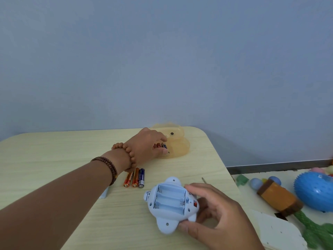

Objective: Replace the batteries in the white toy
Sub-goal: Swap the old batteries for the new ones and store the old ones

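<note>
Near the desk's front edge, my right hand (214, 216) grips the white toy (170, 204) by its side, fingers curled round it, underside up, battery bay open and bare. My left hand (146, 144) reaches into the clear box (180, 147) at the far right corner, fingertips closing on batteries (161, 146) inside. Three loose batteries (135, 178) lie mid-desk, side by side.

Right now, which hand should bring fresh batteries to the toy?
Left. The left hand is already in the translucent case on the batteries there. The right hand is steadying the white toy, whose bay is empty.
</note>
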Demonstrator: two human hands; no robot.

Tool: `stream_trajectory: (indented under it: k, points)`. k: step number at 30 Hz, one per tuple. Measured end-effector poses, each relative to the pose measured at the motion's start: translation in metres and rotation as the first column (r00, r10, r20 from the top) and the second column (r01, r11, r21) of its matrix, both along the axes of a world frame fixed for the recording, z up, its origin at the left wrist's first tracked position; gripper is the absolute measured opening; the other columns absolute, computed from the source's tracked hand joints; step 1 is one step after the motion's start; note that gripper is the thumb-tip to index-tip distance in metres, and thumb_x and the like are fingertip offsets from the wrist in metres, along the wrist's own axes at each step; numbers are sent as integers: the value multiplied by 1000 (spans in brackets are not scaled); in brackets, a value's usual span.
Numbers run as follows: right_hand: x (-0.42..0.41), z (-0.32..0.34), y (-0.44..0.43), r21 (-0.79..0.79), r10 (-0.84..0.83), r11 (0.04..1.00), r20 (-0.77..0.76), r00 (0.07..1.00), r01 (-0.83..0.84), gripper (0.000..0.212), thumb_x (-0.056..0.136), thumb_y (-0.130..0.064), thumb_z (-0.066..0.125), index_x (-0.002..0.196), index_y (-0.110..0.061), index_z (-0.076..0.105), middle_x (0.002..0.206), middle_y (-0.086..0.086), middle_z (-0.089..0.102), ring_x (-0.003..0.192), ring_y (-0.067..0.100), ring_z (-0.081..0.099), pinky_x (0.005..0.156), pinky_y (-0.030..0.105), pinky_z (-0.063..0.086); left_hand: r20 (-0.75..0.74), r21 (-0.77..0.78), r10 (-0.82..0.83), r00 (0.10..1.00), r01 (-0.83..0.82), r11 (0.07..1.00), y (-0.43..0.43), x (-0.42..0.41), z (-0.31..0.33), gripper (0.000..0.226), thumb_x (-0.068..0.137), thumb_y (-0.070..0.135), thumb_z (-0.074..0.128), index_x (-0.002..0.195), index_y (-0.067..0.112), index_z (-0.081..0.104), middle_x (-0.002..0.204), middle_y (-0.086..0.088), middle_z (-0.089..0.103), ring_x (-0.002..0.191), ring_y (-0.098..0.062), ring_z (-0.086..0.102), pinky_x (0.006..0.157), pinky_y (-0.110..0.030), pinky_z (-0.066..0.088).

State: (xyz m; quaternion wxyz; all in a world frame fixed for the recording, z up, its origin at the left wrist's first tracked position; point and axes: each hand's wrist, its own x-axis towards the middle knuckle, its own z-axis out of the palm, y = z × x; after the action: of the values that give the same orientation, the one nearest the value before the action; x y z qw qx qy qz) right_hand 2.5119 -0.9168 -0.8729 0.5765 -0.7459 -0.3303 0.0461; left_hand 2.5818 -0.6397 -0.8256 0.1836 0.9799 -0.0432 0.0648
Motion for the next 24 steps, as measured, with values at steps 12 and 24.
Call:
stream_trajectory:
  k: [12,24]
  points:
    - [-1,4,1,-9,6,1000,-23,1000,-6,61,56,-31,93,112,-45,72,121,-10,70,81,20,72,65,24,55,-4,85,-58,998,58,995,18,-41,49,57,80,54,73,127,27,57,118,14,63,106,-2,57,97,-29,48]
    - [-5,7,2,2,-4,1000,-28,1000,5,60,55,-34,89,109,-51,70,114,-11,72,78,20,70,66,27,57,-211,272,9,977,50,961,37,-109,19,88,74,61,74,146,38,29,132,26,45,114,4,44,101,-20,37]
